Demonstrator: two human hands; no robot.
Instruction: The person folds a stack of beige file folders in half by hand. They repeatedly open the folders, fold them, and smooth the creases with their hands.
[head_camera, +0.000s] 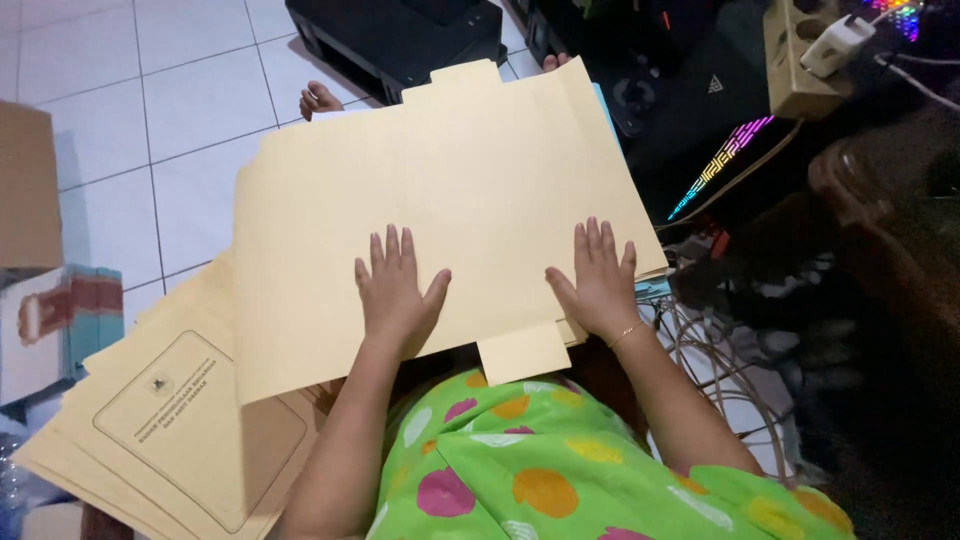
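Big manila folder lying opened across lap, covering most of tiled floor view. Stack of printed folders sitting at lower left (partly tucked under it). Black printer standing beyond far edge. Left hand, right hand pressing flat, fingers spread, grasping nothing.

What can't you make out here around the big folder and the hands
Head view only:
- Lap under the open manila folder: hidden beneath it and both flat hands, left hand, right hand.
- Feet: mostly covered by the folder's far edge.
- Stack of folders: cut off by the bottom-left edge.
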